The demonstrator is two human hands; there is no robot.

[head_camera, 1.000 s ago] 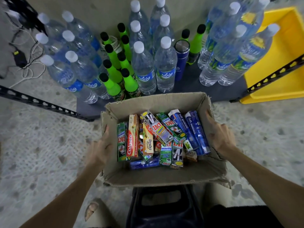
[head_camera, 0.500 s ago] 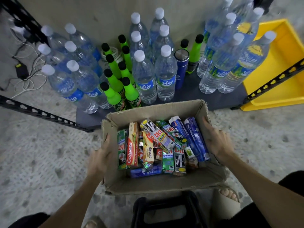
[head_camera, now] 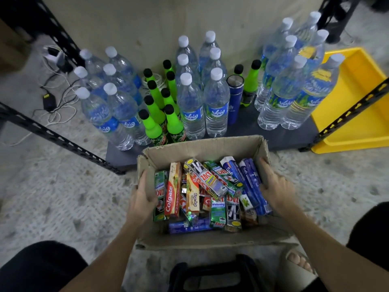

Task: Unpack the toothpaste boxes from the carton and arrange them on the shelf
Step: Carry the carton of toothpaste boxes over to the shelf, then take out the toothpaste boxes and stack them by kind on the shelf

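A person's left hand (head_camera: 141, 202) and right hand (head_camera: 276, 191) hold a worn, creased cardboard carton (head_camera: 202, 146) by its two long walls, just in front of a dark low shelf (head_camera: 280, 138). Each grip is closed on the carton: the left thumb hooks over the rim and lies inside against the wall, the right fingers curl over the opposite rim and touch the blue cartons within. Between the two grips lies a loose heap of toothpaste boxes (head_camera: 207, 189), slim glossy rectangular packs in red, green, blue and silver, some flat, others tilted across one another; a red Colgate box (head_camera: 172, 200) sits nearest the left grip, two long blue boxes (head_camera: 251, 182) right beside the right one. Beyond both grips, on the shelf, stand clear ribbed plastic water bottles (head_camera: 216, 104) with white caps, a cluster of bright green bottles (head_camera: 154, 121) with black caps and narrow necks, and a smooth blue metal flask (head_camera: 235, 98). Past the right grip rests a yellow plastic tray (head_camera: 357, 114) behind a perforated black steel strut (head_camera: 349, 114). The floor (head_camera: 52, 197) under the carton is rough, speckled concrete. Below the grips, a sandalled foot (head_camera: 299, 262) shows at the lower right.
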